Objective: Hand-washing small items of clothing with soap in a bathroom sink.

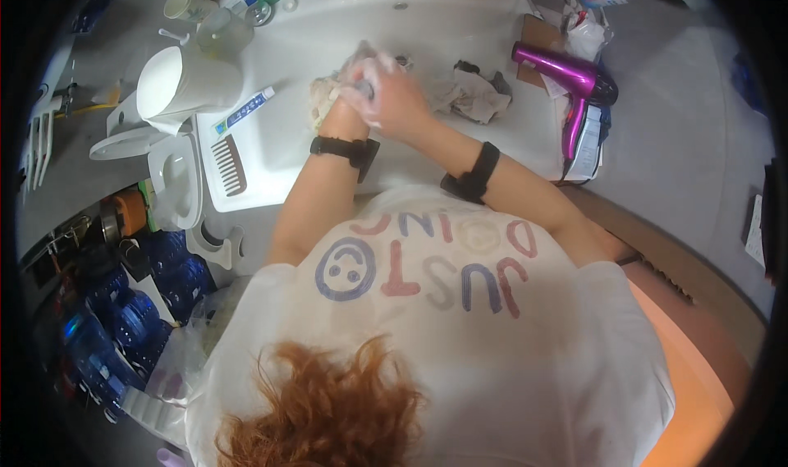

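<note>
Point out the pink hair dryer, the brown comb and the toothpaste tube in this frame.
Pink hair dryer [558, 69], head view, on its barrel.
Brown comb [229, 165], head view, on the middle of its teeth.
Toothpaste tube [244, 112], head view, on the tube's middle.

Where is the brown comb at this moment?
In the head view, the brown comb lies on the white sink's left rim, left of the person's left hand, just below the toothpaste tube.

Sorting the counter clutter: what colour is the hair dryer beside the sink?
The hair dryer is bright magenta-purple, seen clearly in the head view.
</note>
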{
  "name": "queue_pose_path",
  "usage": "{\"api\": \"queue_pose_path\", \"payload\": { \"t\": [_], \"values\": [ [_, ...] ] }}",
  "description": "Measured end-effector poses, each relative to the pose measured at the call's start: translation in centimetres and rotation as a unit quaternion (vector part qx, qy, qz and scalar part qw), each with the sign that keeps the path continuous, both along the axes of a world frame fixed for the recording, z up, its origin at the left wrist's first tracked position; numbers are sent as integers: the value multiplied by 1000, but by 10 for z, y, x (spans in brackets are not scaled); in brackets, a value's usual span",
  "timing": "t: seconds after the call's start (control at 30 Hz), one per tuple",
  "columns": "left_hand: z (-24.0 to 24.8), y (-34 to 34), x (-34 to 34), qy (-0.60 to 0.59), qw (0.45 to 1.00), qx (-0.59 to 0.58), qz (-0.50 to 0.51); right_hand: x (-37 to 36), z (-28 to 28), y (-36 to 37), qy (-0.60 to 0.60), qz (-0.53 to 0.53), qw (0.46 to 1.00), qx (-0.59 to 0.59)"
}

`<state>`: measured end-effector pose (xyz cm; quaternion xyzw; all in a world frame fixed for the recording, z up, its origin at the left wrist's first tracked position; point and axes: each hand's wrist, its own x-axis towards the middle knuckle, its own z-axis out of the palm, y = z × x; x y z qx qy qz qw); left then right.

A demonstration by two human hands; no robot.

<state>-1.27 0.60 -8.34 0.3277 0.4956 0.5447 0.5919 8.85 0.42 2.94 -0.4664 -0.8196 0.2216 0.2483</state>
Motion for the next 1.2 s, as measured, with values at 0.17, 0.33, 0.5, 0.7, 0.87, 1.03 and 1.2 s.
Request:
{"api": "queue_pose_path", "payload": {
  "t": [0.17, 0.33, 0.5, 0.7, 0.87, 1.03, 1.2],
  "values": [
    [97, 10, 41, -149, 961, -233, 28, 28, -18, 78, -176, 44, 980, -80],
    [90, 31, 39, -318, 919, -186, 141, 22, -24, 42, 65, 76, 964, 245],
    [57, 23, 47, 59, 998, 24, -4, 37, -23, 89, 4, -102, 970, -221],
    [96, 9, 43, -376, 910, -135, 108, 32, -1, 51, 43, -2, 999, -18],
    [107, 14, 50, -180, 952, -241, 66, 40, -8, 80, -225, 50, 969, -92],
    [98, 13, 53, -254, 936, -221, 100, 28, 24, 30, -88, 38, 995, -10],
    [121, 7, 40, -193, 960, -195, 58, 68, -32, 84, -94, -67, 993, 3]
  ]
}}
